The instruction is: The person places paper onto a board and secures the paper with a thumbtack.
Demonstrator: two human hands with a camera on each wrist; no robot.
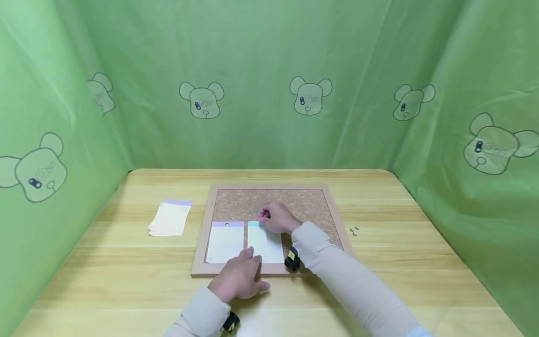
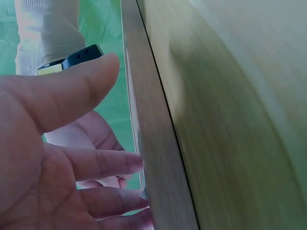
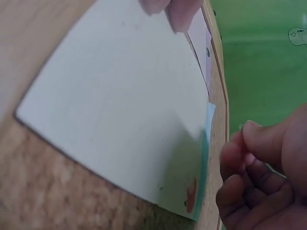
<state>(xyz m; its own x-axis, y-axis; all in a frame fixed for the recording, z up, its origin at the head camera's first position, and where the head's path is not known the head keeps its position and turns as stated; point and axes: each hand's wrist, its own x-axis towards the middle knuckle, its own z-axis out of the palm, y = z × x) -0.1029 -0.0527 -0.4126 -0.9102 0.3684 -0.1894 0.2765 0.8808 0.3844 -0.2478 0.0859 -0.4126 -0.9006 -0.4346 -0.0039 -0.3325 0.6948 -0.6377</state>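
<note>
A note card with a blue top strip [image 1: 267, 245] lies on the framed corkboard [image 1: 236, 201]. Beside it, a purple-topped card [image 1: 224, 245] has a thumbtack [image 1: 227, 224] in its strip. My left hand [image 1: 240, 276] spreads its fingers over the frame's near edge, fingertips resting on the blue-topped card's lower left corner. Above that card's top strip, my right hand [image 1: 278, 217] has thumb and index finger pinched together. In the right wrist view a tiny shiny bit, seemingly a thumbtack [image 3: 241, 125], shows at those fingertips; the rest is hidden.
Loose thumbtacks [image 1: 354, 230] lie on the table right of the board. A stack of cards [image 1: 170, 219] sits to its left. Green curtains [image 1: 261, 131] enclose the wooden table [image 1: 126, 281] at the back and sides.
</note>
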